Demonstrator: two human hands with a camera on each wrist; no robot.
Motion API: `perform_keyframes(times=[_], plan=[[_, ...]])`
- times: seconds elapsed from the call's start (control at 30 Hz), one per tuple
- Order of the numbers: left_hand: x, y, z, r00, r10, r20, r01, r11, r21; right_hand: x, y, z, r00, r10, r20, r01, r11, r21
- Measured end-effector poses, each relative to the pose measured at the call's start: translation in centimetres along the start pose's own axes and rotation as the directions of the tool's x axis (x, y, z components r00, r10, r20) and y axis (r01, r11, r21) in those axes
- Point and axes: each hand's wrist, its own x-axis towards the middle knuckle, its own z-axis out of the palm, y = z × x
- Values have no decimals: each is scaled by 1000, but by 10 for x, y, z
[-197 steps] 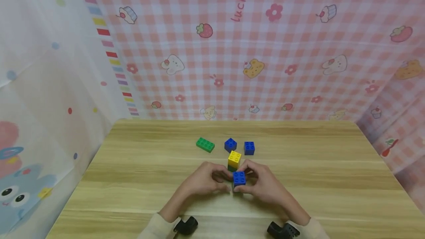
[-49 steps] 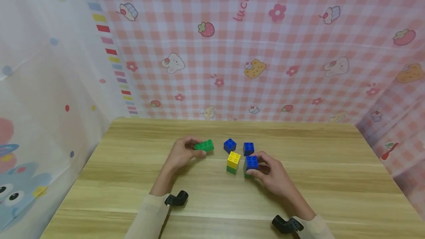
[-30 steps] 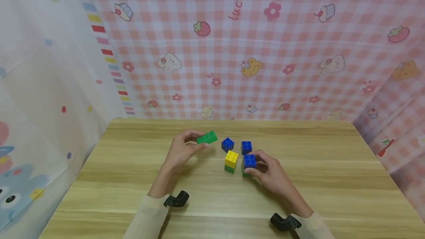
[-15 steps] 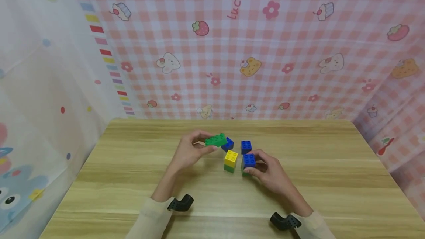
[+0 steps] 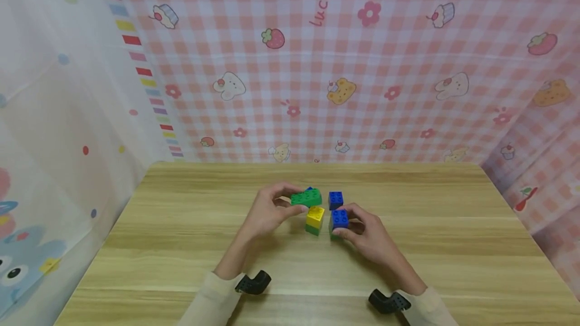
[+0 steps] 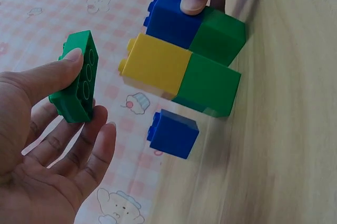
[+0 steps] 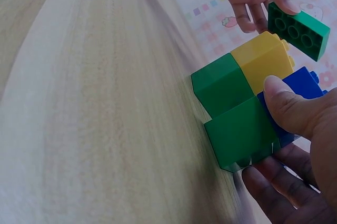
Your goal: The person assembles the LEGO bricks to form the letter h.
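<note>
A flat green toy brick [image 5: 306,197], longer than the rest, is pinched between the thumb and fingers of my left hand [image 5: 269,209]. It hangs in the air just behind and above a tower made of a yellow block [image 6: 155,66] on a green block [image 6: 208,86]. My right hand [image 5: 370,230] grips a second tower, a blue block [image 5: 340,218] on a green block [image 7: 243,134], which stands on the table beside the first. The thumb lies on its blue block. The long brick's hollow underside shows in both wrist views.
A loose blue block [image 5: 336,200] stands behind the right-hand tower. Another blue block [image 5: 310,188] is mostly hidden by the green brick in the head view. The wooden table [image 5: 181,245] meets a pink checked cloth [image 5: 290,64] at the back.
Earlier both hands were at the blue-green tower, which has since moved right, next to the yellow one. My left hand has picked up the long green brick and carried it right, towards the towers.
</note>
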Motion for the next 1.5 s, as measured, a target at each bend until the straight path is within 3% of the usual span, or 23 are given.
perform_keyframes(times=[0.33,0.6,1.5], plan=[[-1,2,13,999,-11,30,11,1000,3,-1,-1,0,1000,-15,-5,15,1000,0],[-2,0,21,998,49,45,-49,999,-5,-1,-2,0,1000,-19,4,19,1000,6],[-2,-5,31,994,72,82,-71,997,-19,0,-3,0,1000,-27,2,27,1000,9]])
